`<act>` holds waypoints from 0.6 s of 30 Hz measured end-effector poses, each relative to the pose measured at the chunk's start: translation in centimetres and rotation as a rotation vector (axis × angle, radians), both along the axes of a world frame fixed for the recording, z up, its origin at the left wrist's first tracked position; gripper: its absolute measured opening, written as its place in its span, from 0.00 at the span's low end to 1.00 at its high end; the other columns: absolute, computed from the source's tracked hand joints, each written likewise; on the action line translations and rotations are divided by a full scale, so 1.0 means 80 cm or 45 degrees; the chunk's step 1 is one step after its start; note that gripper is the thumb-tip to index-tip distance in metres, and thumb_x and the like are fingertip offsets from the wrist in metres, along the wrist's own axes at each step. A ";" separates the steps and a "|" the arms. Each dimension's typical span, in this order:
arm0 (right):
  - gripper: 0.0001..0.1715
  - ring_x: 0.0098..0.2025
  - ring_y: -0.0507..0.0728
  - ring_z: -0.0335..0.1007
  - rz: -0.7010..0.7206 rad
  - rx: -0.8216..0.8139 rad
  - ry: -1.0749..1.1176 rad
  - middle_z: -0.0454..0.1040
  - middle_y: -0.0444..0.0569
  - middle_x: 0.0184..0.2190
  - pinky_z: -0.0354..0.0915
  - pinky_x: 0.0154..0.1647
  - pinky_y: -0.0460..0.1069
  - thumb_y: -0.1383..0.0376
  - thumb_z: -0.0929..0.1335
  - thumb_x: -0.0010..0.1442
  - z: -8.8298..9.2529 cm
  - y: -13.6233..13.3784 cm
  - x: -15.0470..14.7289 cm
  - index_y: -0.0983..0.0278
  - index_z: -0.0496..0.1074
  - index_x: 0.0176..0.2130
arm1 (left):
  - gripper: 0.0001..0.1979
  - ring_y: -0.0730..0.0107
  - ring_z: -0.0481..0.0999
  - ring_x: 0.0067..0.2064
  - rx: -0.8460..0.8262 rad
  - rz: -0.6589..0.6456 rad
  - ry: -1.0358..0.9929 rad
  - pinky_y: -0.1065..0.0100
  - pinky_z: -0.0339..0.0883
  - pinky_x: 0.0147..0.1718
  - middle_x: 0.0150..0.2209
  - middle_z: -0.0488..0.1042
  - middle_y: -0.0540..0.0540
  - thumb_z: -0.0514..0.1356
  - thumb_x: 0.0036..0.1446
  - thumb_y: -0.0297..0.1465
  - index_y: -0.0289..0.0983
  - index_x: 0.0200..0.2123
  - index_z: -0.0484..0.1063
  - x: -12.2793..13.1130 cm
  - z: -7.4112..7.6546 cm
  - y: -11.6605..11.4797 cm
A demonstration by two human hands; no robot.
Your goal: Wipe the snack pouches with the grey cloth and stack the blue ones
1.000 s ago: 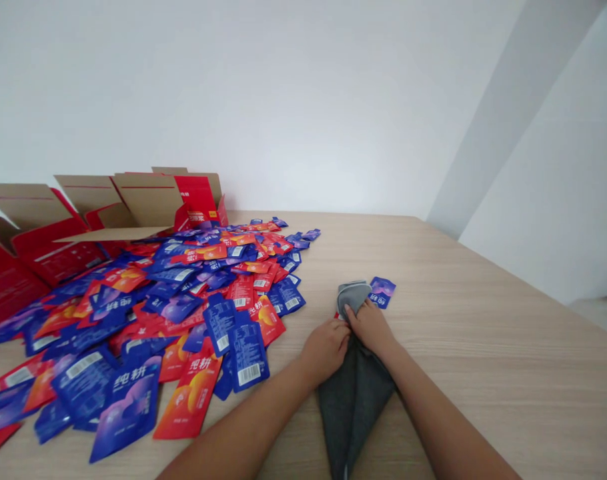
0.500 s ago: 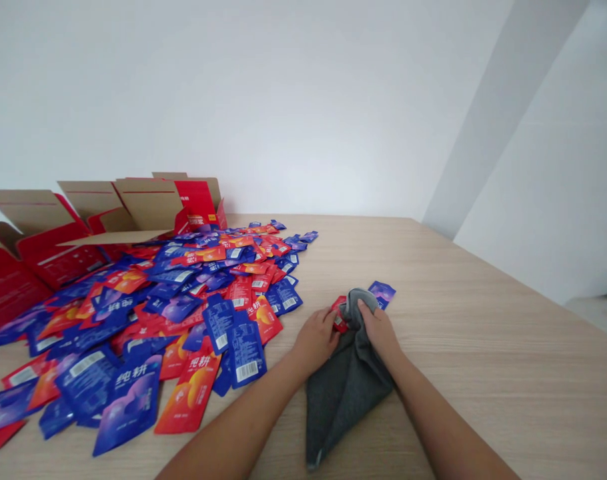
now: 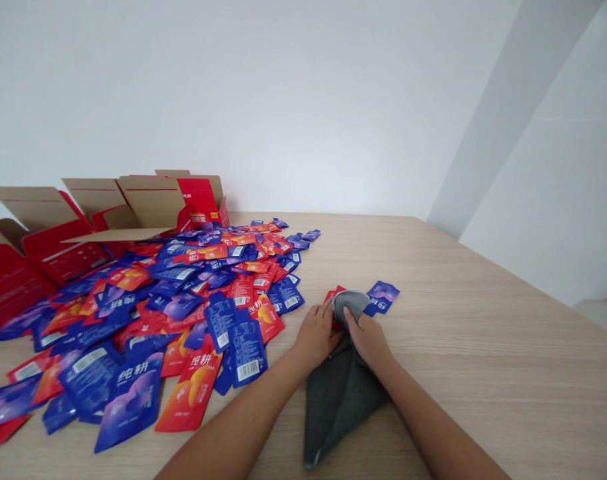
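A dark grey cloth [image 3: 339, 403] lies on the table in front of me, its near corner pointing toward me. My right hand [image 3: 367, 339] grips its bunched upper part, thumb on the paler grey fold. My left hand [image 3: 314, 337] is closed at the cloth's left edge, its fingers on a red pouch [image 3: 335, 292]. Most of that pouch is hidden by the cloth and fingers. Just beyond my right hand, a blue pouch [image 3: 383, 295] lies on the table, partly covered by the cloth.
A wide heap of red and blue pouches [image 3: 178, 273] covers the left of the wooden table [image 3: 483, 347]. Behind it stand several opened red cardboard boxes [image 3: 203, 197] with flaps up. A white wall [image 3: 323, 100] rises behind the table.
The right hand has moved slightly left, drawing the cloth's pale fold over the red pouch. More of the blue pouch shows. The left hand stays nearly in place.
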State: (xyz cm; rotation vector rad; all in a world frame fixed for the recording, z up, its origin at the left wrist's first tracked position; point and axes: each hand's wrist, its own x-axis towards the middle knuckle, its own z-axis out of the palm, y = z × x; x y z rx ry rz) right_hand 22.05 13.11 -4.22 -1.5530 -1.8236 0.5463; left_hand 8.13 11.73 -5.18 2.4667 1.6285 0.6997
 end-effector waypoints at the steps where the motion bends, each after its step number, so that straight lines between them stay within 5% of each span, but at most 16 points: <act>1: 0.27 0.44 0.64 0.71 0.022 -0.014 0.040 0.76 0.61 0.38 0.62 0.46 0.54 0.54 0.56 0.59 0.001 -0.002 -0.002 0.68 0.75 0.37 | 0.27 0.56 0.62 0.54 0.013 0.007 0.023 0.56 0.55 0.52 0.54 0.64 0.36 0.58 0.51 0.29 0.31 0.55 0.56 0.001 0.002 -0.001; 7: 0.25 0.47 0.62 0.70 0.005 -0.099 0.736 0.77 0.54 0.41 0.61 0.51 0.55 0.51 0.63 0.52 -0.004 0.009 0.004 0.66 0.75 0.38 | 0.27 0.53 0.63 0.52 0.028 0.100 0.009 0.55 0.55 0.52 0.54 0.64 0.33 0.57 0.50 0.27 0.27 0.54 0.58 0.005 0.008 -0.006; 9: 0.25 0.46 0.61 0.71 -0.094 -0.086 1.020 0.77 0.52 0.41 0.63 0.51 0.55 0.50 0.64 0.51 -0.003 0.013 0.009 0.66 0.74 0.40 | 0.26 0.53 0.64 0.53 -0.001 0.151 -0.204 0.54 0.55 0.52 0.53 0.65 0.33 0.56 0.49 0.26 0.29 0.53 0.59 0.005 0.007 -0.006; 11: 0.27 0.46 0.61 0.71 -0.249 -0.034 1.150 0.76 0.52 0.42 0.64 0.50 0.56 0.50 0.64 0.53 0.000 0.013 0.012 0.67 0.73 0.42 | 0.23 0.55 0.65 0.53 -0.131 0.249 -0.689 0.56 0.56 0.52 0.52 0.67 0.36 0.55 0.51 0.27 0.32 0.52 0.62 0.003 0.008 -0.003; 14: 0.29 0.50 0.61 0.68 -0.275 0.102 0.929 0.74 0.55 0.45 0.61 0.53 0.56 0.49 0.61 0.57 0.008 0.004 0.012 0.68 0.72 0.45 | 0.17 0.58 0.74 0.44 -0.424 0.363 -1.391 0.58 0.67 0.42 0.44 0.73 0.39 0.47 0.59 0.34 0.34 0.49 0.63 -0.002 0.011 0.001; 18: 0.26 0.56 0.59 0.61 0.333 0.287 0.329 0.69 0.53 0.52 0.55 0.58 0.55 0.53 0.59 0.61 0.006 -0.014 -0.007 0.64 0.69 0.51 | 0.14 0.62 0.77 0.31 -0.601 0.346 -1.600 0.63 0.71 0.26 0.31 0.76 0.44 0.48 0.59 0.36 0.35 0.43 0.67 -0.004 0.015 0.005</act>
